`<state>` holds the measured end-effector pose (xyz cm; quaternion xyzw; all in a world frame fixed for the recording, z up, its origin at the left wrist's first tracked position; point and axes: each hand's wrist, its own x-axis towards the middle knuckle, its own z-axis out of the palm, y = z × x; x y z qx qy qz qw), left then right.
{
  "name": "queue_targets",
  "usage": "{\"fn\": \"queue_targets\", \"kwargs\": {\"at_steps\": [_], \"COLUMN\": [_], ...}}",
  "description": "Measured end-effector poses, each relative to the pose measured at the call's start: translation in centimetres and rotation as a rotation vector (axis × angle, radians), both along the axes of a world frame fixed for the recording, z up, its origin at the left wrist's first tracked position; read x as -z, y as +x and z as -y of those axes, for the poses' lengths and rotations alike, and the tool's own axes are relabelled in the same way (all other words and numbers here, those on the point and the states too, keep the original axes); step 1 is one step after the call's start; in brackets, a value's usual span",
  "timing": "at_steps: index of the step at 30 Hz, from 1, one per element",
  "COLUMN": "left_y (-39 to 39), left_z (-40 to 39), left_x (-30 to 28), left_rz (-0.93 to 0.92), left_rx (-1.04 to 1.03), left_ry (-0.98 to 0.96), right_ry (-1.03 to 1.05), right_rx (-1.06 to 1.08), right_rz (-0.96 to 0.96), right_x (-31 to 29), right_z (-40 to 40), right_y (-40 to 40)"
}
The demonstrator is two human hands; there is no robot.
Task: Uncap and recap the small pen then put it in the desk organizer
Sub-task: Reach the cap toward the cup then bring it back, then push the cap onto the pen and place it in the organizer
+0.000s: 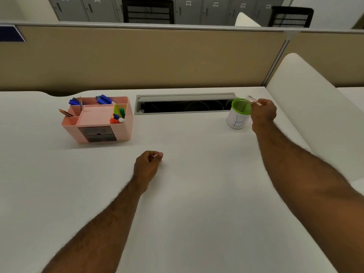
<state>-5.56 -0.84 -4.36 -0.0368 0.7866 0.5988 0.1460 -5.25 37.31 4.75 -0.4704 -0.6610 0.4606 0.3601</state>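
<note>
Right hand (263, 113) pinching clear pen (254, 100) above green-rimmed cup (239, 113); lift clear, carry to loosely curled left hand (147, 164) for uncapping.

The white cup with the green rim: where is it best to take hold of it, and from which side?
Grip the cup around its round white wall, below the green rim, coming from its left. It stands upright, and the right hand with a clear pen-like thing already crowds its right side and its top.
</note>
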Motion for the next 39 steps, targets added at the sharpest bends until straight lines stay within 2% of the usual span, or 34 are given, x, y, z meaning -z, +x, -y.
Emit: {"fn": "queue_targets", "kwargs": {"at_steps": [4,8,11,19,22,25,27,32,35,39], "left_y": [0.0,0.0,0.1,0.2,0.2,0.2,0.2,0.3,0.6,1.0], "left_z": [0.0,0.1,0.1,0.1,0.0,0.0,-0.1,-0.4,-0.7,-1.1], "left_x": [0.2,0.4,0.3,0.1,-0.1,-0.4,-0.4,-1.1,-1.6,-2.6], "left_rz": [-0.002,0.002,0.003,0.012,0.018,0.034,0.051,0.081,0.117,0.156], "left_rx": [0.004,0.005,0.006,-0.01,-0.012,-0.024,-0.035,-0.09,-0.11,-0.122], "left_ry": [-0.004,-0.01,-0.015,-0.027,-0.025,0.003,0.026,0.095,0.17,0.287], "right_ry": [0.328,0.512,0.549,0.557,0.488,0.233,0.008,-0.574,-0.814,-0.892], "right_rx": [-0.175,-0.331,-0.354,-0.368,-0.282,-0.084,-0.033,-0.227,-0.384,-0.465], "right_rz": [0.374,0.687,0.733,0.687,0.548,0.245,-0.007,-0.611,-0.699,-0.555], "right_x": [-0.5,-1.4,-1.9,-1.9,-2.2,-2.8,-3.0,-1.5,0.6,3.5], "right_z": [-1.1,-1.5,-1.7,-2.9,-2.4,-0.6,1.1,7.0,11.6,17.2], "right_y": [-0.6,-0.9,-1.3,-1.9,-1.7,-1.5,-1.4,0.5,2.2,4.6]}}
